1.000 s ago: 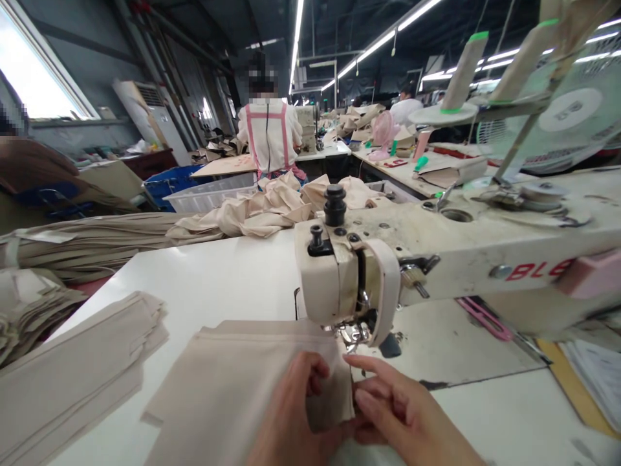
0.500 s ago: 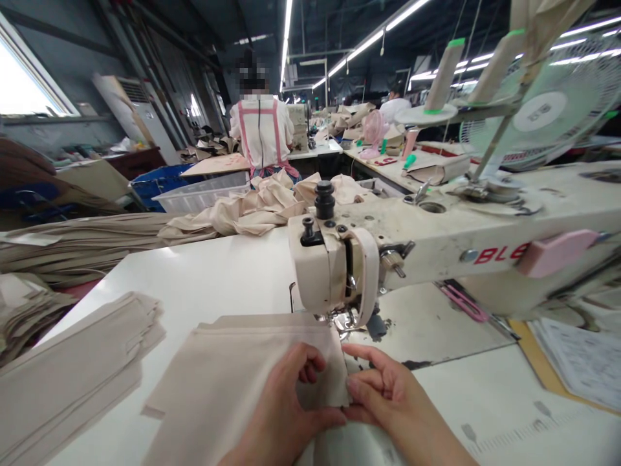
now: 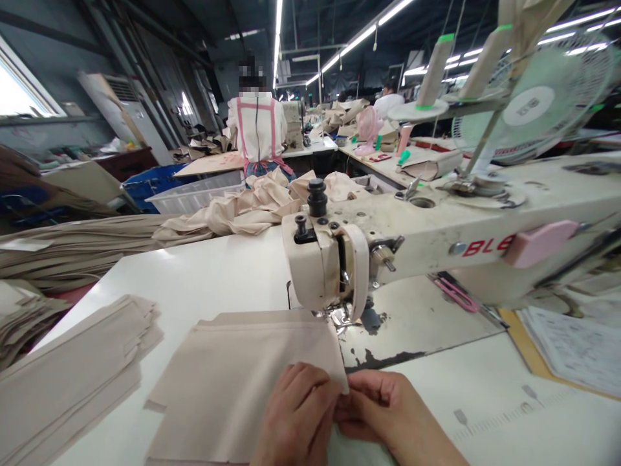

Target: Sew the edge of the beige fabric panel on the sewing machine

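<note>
A beige fabric piece [image 3: 242, 375] lies flat on the white table [image 3: 208, 278], its far right corner under the presser foot [image 3: 342, 317] of a cream sewing machine [image 3: 388, 246]. My left hand [image 3: 295, 417] pinches the near right edge of the fabric. My right hand [image 3: 383, 414] meets it at the same edge, fingers closed on the cloth. Both hands sit at the table's front, just short of the needle.
A stack of cut beige pieces [image 3: 68, 369] lies at the left. Crumpled beige cloth [image 3: 242, 207] is heaped behind the machine. Pink snips [image 3: 453, 294] rest under the machine arm, papers [image 3: 572, 346] at the right. A person in a pink-strapped apron [image 3: 257, 129] stands farther back. A green fan [image 3: 533, 103] stands behind.
Both hands have slid back toward me along the fabric's right edge and closed together on it. The view has shifted slightly, so the machine sits higher and further left.
</note>
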Available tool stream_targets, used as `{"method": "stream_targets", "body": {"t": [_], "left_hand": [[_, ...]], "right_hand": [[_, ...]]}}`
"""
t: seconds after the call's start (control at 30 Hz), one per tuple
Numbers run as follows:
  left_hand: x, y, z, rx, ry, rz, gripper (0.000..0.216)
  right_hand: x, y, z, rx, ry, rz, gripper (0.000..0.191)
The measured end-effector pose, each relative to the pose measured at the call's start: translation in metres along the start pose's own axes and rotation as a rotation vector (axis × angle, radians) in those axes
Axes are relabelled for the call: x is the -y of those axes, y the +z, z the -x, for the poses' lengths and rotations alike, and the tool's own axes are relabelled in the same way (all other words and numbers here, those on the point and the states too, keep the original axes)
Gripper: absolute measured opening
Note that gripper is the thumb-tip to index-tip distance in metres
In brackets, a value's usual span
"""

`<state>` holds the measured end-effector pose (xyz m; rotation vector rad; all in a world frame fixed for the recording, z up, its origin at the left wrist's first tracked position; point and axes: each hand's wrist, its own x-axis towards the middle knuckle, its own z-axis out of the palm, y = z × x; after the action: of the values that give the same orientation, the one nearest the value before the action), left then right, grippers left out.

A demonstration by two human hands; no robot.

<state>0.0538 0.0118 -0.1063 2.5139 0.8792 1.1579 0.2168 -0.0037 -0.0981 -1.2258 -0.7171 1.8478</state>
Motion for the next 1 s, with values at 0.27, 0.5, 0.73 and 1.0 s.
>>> {"method": "stream_targets", "body": {"t": [0.27,0.5,0.73,1.0], "left_hand": [[-0.001,-0.004,-0.010,-0.078,0.168,-0.195,0.018],[-0.004,-0.007,-0.013,-0.027,0.187,-0.243,0.018],[-0.005,-0.005,-0.013,-0.032,0.193,-0.268,0.018],[-0.005,-0.007,-0.016,-0.034,0.184,-0.248,0.022]], "right_hand": [[-0.005,-0.005,-0.001,0.015,-0.050,0.069,0.027],[-0.014,-0.009,-0.007,-0.004,-0.098,0.132,0.020],[-0.001,-0.006,0.000,0.021,-0.123,0.168,0.020],[0.011,-0.001,0.014,0.206,-0.070,-0.044,0.023]]}}
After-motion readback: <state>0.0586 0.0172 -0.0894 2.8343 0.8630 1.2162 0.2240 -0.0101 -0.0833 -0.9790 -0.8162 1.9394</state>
